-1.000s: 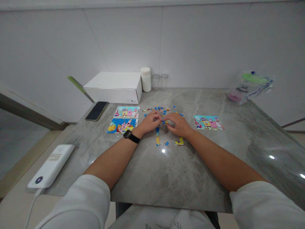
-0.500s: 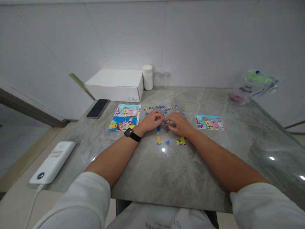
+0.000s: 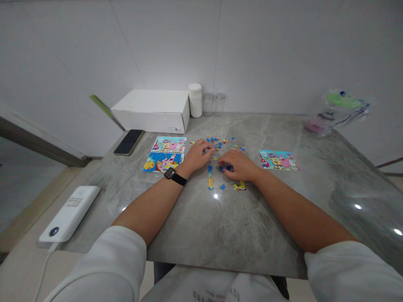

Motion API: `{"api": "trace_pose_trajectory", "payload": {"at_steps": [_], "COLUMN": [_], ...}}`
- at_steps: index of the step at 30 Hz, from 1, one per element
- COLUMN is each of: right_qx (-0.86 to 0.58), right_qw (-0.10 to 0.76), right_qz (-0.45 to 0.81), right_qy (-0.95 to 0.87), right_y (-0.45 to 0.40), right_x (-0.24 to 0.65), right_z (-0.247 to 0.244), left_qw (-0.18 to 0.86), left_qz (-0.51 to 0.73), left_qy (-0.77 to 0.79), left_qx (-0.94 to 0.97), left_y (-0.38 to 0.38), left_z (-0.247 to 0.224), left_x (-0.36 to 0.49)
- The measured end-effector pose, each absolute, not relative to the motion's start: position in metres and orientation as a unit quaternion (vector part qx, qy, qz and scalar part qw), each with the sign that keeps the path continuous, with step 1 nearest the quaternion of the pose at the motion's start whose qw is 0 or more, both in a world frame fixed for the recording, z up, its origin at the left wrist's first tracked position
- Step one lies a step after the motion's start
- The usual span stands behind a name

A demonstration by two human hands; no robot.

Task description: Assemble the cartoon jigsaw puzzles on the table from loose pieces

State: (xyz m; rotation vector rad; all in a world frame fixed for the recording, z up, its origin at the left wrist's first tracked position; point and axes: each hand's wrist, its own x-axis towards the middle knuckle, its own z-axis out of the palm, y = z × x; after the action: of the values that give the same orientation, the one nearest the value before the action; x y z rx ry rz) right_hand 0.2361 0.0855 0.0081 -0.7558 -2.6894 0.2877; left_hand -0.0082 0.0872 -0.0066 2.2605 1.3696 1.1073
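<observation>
Small jigsaw puzzle pieces [image 3: 215, 139] in blue, yellow and red lie scattered beyond my hands. My left hand [image 3: 199, 154], wearing a black watch [image 3: 174, 176], is at the near edge of this scatter, its thumb and fingers bent together; what they hold is too small to make out. My right hand [image 3: 238, 165] curls palm down around a blue puzzle piece [image 3: 229, 168], partly hidden under the fingers. Nearer me lie a joined blue-and-yellow puzzle strip [image 3: 210, 178], a loose blue piece [image 3: 222, 186] and a yellow joined section [image 3: 239, 186].
Two cartoon picture cards [image 3: 169, 144] [image 3: 163, 162] lie left of my hands, another card [image 3: 279, 160] right. A phone [image 3: 129, 141], white box [image 3: 151, 111], white bottle [image 3: 195, 100] and two glass jars [image 3: 214, 105] stand behind. A power bank [image 3: 71, 214] is left, a plastic bag [image 3: 335, 113] right.
My hands have drawn apart from where they met. The left has shifted slightly away from me; the right has come down a little toward me, over blue pieces.
</observation>
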Motion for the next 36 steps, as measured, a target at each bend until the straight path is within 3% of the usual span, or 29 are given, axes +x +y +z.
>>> {"api": "trace_pose_trajectory", "payload": {"at_steps": [11, 14, 21, 36], "right_qx": [-0.402, -0.414, -0.45, -0.413], "right_qw": [0.295, 0.253, 0.06, 0.009], "right_qz": [0.099, 0.089, 0.05, 0.09], "right_qy": [-0.861, -0.87, -0.889, -0.906], "right_y": [0.107, 0.106, 0.092, 0.095], "right_x": [0.247, 0.246, 0.25, 0.252], "right_z": [-0.002, 0.002, 0.022, 0.017], "left_qw": [0.125, 0.126, 0.105, 0.075], "left_qz": [0.323, 0.268, 0.175, 0.141], "left_qy": [0.428, 0.392, 0.385, 0.407], "left_qx": [0.835, 0.871, 0.9, 0.899], "left_y": [0.084, 0.077, 0.063, 0.059], "left_z": [-0.004, 0.003, 0.012, 0.006], "left_x": [-0.008, -0.005, 0.008, 0.021]}}
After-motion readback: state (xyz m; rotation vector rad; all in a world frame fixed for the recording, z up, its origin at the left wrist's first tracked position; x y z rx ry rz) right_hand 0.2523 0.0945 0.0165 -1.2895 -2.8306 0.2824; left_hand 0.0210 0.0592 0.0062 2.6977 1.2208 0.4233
